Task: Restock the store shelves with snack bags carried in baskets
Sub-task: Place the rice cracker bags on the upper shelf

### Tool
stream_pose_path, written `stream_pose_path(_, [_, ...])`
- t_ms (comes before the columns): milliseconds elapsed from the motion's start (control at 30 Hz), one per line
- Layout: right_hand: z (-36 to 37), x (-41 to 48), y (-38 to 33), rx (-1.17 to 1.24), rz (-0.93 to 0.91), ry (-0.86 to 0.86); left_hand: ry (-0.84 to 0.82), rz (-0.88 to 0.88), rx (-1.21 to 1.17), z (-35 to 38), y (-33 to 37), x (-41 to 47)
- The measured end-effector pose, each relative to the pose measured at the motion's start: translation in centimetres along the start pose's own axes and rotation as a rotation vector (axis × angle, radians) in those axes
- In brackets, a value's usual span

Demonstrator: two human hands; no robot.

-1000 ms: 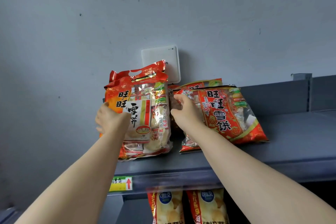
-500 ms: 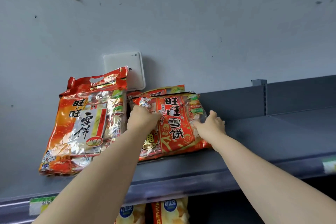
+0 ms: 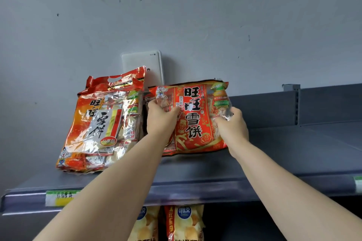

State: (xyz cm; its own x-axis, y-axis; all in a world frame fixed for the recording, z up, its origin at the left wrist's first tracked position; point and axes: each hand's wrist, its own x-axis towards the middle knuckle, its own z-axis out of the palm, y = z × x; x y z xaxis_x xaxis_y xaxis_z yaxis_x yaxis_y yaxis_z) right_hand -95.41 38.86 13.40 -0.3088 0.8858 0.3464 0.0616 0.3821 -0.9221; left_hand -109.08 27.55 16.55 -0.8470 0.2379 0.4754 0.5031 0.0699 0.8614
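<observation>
Red snack bag [image 3: 194, 121]: stood on its lower edge near the back edge of the grey shelf [image 3: 293, 154]. It is gripped at the upper left by the curled fingers of the left hand [image 3: 159, 121], and its right edge is pinched by the right hand [image 3: 233, 128]. Orange snack bag [image 3: 101, 127]: leaned just beside it, at the shelf's left end. Yellow chip bags [image 3: 184, 221]: seen below the front edge.

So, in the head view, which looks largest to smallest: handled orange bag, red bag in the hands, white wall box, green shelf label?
1. handled orange bag
2. red bag, somewhat smaller
3. white wall box, partly hidden
4. green shelf label, smallest
</observation>
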Motion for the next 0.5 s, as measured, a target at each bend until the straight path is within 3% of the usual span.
stream_pose_path(200, [2.7, -4.1, -4.4, 0.094, -0.078, 0.065, 0.062, 0.094, -0.115, -6.1, 1.5, 0.4])
stream_pose_path(400, [9.9, -10.1, -7.6, 0.192, -0.114, -0.124, 0.144, 0.050, -0.159, -16.9, -1.2, 1.5])
stream_pose_path(500, [13.0, -12.8, -8.4, 0.202, -0.145, -0.254, 0.098, 0.013, -0.152, -21.6, -3.2, 1.6])
